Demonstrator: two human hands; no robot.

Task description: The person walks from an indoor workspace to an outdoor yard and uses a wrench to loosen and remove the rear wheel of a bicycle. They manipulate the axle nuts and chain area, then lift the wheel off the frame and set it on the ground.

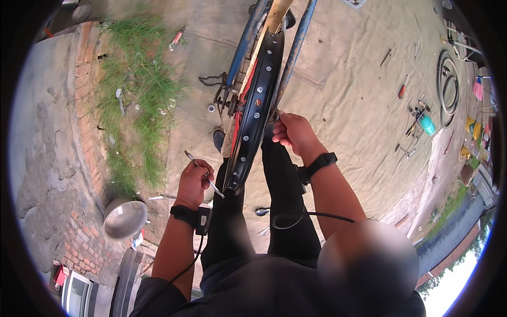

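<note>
A black bicycle wheel rim (252, 119) with no tyre on it stands upright before me, between the blue tubes (297, 48) of a bicycle frame. Spoke nipples show along its inner channel. My left hand (193, 182) is closed round a slim silver wrench (213, 186), whose lower end points at the near part of the rim. On the wheel's right side, my right hand (297, 133) has its thumb and fingers pinched together by the axle area. What they grip there is hidden. A loose chain (210, 81) and sprocket parts show left of the wheel.
Right of the wheel, a cloth ground sheet (354, 158) bears an orange-handled screwdriver (403, 87), a teal bottle (426, 124) and a coiled black tyre (442, 100). To the left lie a grass strip (140, 121), brick edging (84, 79) and a metal bowl (125, 218).
</note>
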